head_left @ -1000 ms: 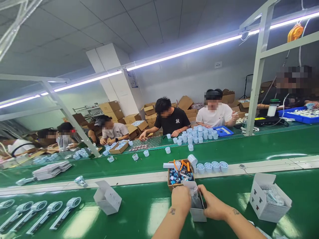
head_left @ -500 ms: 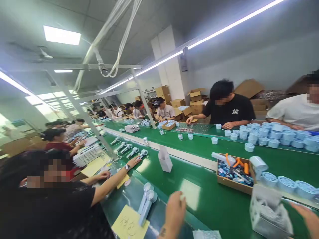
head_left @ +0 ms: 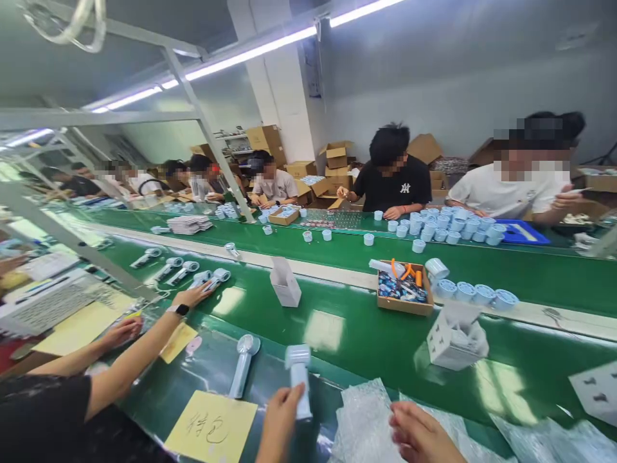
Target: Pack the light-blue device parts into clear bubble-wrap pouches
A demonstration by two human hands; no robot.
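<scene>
My left hand (head_left: 281, 418) is closed around the handle of a light blue handheld fan (head_left: 299, 379), its round head pointing away from me. To the left, a second handheld fan (head_left: 243, 366) lies on the bench beside a yellow paper with handwriting (head_left: 211, 427). My right hand (head_left: 424, 432) hovers over the bubble wrap bags (head_left: 362, 421) at the front edge, fingers loosely bent with nothing visible in them. Whether it touches the bags I cannot tell.
On the green belt stand an open white box (head_left: 285, 286), a filled white box (head_left: 456, 341) and a carton of tools (head_left: 405, 302). A co-worker's hand (head_left: 193, 297) rests on a fan at left. Several blue cups (head_left: 448, 225) cluster opposite.
The view has swung right. My left hand has taken hold of one of the two fans that lay together. My right hand has moved from beside the filled box to the bubble wrap.
</scene>
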